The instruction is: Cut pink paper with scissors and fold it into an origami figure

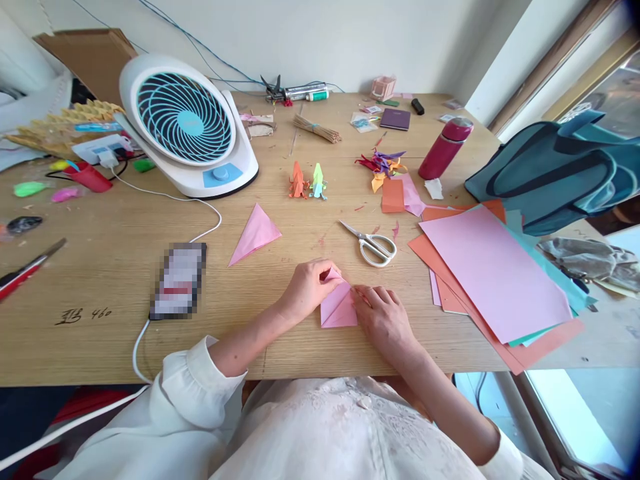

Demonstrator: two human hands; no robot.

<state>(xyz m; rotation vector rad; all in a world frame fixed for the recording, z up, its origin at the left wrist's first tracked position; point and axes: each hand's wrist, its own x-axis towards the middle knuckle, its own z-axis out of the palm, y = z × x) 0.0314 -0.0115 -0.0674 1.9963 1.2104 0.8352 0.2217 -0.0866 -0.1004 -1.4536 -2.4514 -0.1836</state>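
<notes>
A small pink sheet of origami paper [340,312] with fold creases lies on the table in front of me. My left hand [313,285] pinches its upper left corner, which is lifted a little. At its right edge, the curled fingers of my right hand [383,317] press on the paper; the fingertips are partly hidden. A pink paper triangle [256,235] lies flat beyond my left hand. White-handled scissors [373,248] rest just beyond my right hand, blades pointing to the upper left. Farther back stand an orange folded figure [298,181] and a green one [317,182].
Overlapping coloured sheets [493,267] lie on the right, near a red flask [445,148] and a teal bag [545,170]. A white fan [187,127] stands back left, with a phone [179,280] on a cable before it. At far left lies a red-handled cutter [30,270].
</notes>
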